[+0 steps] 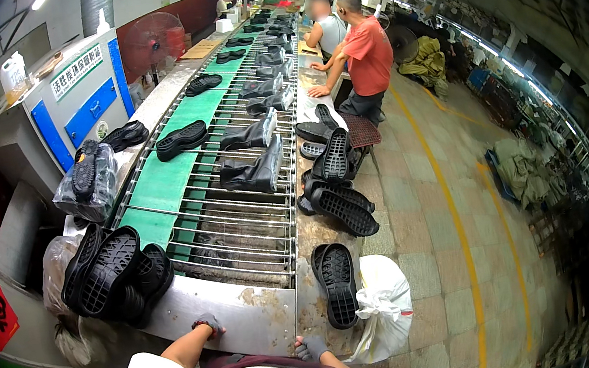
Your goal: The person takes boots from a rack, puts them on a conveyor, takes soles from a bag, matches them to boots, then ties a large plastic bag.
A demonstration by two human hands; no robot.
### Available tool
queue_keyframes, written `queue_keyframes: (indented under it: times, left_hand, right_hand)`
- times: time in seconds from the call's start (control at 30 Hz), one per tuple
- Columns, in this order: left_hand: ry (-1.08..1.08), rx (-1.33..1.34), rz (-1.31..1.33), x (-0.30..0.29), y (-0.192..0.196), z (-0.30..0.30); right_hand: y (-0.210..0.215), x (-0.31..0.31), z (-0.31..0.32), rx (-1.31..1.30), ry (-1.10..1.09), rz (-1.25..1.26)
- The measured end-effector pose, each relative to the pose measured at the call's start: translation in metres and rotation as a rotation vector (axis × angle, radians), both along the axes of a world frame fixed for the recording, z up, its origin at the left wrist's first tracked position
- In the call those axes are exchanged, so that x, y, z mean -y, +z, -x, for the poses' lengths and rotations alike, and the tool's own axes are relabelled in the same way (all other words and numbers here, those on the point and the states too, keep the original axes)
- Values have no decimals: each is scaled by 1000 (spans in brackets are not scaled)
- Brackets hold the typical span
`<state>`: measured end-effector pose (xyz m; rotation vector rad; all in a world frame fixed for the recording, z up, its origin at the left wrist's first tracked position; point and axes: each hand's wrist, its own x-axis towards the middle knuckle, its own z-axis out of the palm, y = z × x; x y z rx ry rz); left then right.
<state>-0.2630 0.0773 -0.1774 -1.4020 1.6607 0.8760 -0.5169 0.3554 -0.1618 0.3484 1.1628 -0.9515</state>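
My left hand (210, 325), in a grey fingerless glove, rests at the near edge of the metal end plate (244, 313) with nothing in it; its fingers look loosely bent and apart. Farther right, my right hand (311, 347), gloved alike, lies by the plate's corner with curled fingers and holds nothing I can see. Beyond my left hand stands a pile of black shoe soles (109, 272). A pair of black soles (337, 286) lies on the side ledge past my right hand. Neither hand touches a sole.
A roller conveyor (240, 224) with a green belt (183, 131) runs away from me, carrying soles and black boots (255, 170). More soles (341, 200) line the right ledge. A white sack (385, 306) stands right. Two people (367, 55) are at the right side; a grey-blue cabinet (79, 101) stands left.
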Motion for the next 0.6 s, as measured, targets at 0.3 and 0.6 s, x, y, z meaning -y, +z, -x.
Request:
queue_keyframes:
  times: [0.3,0.6]
  left_hand:
    - [-124,-8,58,0,-17,-2]
    - [-113,-68,144,-2,-10,-2]
  right_hand:
    - [12,0,-1,30,-7,-2]
    - [0,-2,1,29,-11,23]
